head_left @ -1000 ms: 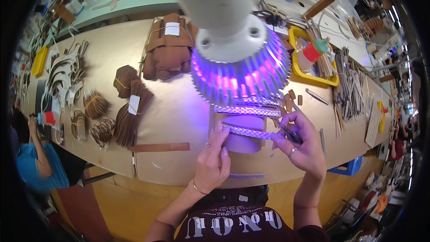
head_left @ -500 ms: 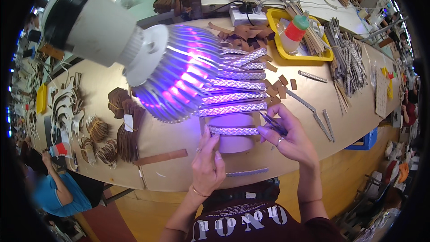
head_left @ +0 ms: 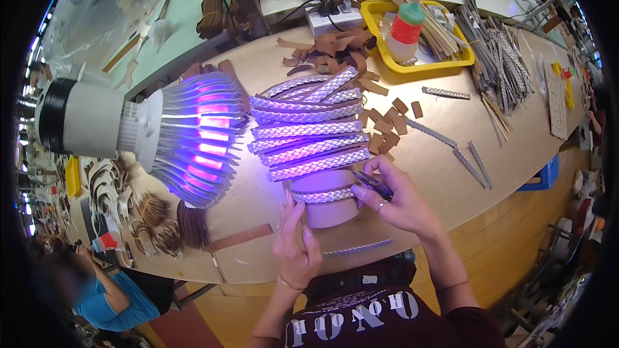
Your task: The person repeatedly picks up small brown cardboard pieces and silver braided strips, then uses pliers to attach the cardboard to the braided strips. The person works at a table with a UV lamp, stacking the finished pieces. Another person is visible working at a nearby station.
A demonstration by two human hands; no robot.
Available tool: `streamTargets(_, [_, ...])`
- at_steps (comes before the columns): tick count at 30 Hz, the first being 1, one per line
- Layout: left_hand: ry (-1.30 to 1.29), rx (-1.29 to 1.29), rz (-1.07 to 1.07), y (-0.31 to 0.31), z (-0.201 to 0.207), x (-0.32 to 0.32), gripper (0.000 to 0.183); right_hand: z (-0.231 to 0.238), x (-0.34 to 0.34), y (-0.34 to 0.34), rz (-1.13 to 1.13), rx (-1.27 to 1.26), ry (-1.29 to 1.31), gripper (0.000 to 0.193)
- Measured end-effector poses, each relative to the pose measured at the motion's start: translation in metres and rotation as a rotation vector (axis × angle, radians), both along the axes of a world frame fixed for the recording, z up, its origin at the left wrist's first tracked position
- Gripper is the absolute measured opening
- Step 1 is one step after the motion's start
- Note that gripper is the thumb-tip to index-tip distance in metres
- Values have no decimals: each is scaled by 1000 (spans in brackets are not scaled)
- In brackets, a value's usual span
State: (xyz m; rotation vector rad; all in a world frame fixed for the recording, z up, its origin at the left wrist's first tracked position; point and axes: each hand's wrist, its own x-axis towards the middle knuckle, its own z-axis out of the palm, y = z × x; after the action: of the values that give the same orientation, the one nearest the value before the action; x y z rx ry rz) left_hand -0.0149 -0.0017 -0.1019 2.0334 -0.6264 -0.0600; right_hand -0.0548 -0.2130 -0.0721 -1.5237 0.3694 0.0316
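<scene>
A light braided strap point(head_left: 322, 196) lies across a pale rounded block point(head_left: 329, 218) in front of me. The fingertips of my left hand point(head_left: 298, 245) are closed at the strap's left end. My right hand point(head_left: 403, 205) has its thumb at the right end, while its curled fingers hold small dark snips point(head_left: 373, 184) slanting just above that end. Beyond the block, several braided straps point(head_left: 316, 135) with brown backing lie side by side, some crossing at the far end. Another thin braided piece point(head_left: 358, 247) rests on the table near my body.
A large lamp point(head_left: 193, 135) with purple light hangs left of the straps. Brown scraps point(head_left: 387, 125), a yellow tray point(head_left: 419, 71) with a green-capped bottle point(head_left: 406, 32), and strip bundles point(head_left: 503, 58) lie beyond. A brown strip point(head_left: 240, 237) is near left. Another person point(head_left: 116, 296) sits at far left.
The view has shifted, so the lamp appears farther left and uncovers more of the straps. Both hands keep their places at the strap's ends, with the snips still in my right hand.
</scene>
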Motion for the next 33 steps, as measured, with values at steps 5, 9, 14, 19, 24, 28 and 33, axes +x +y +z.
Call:
streamTargets(5, [-10,-2,-2,1,-3,-2,44,-3,2,2,-4,-10,9,22])
streamTargets(9, [-24,-36,-9,1,-7,-3,46,-7,2,4,-30,61,49,22])
streamTargets(14, [-92,-22,3,0,-13,-5,48,-30,-1,18,-191,140,72,28])
streamTargets(19, [-126,13,-35,4,-7,2,48,-50,-7,31,-282,110,162,31])
streamTargets(24, [-263,245,22,12,24,15,44,-40,-8,24,-267,114,-2,27])
streamTargets(28, [-340,133,174,-9,58,7,42,-21,-7,11,-206,-113,-61,25])
streamTargets(33, [-328,475,-375,-28,95,25,35,19,-11,-2,-22,-278,-402,27])
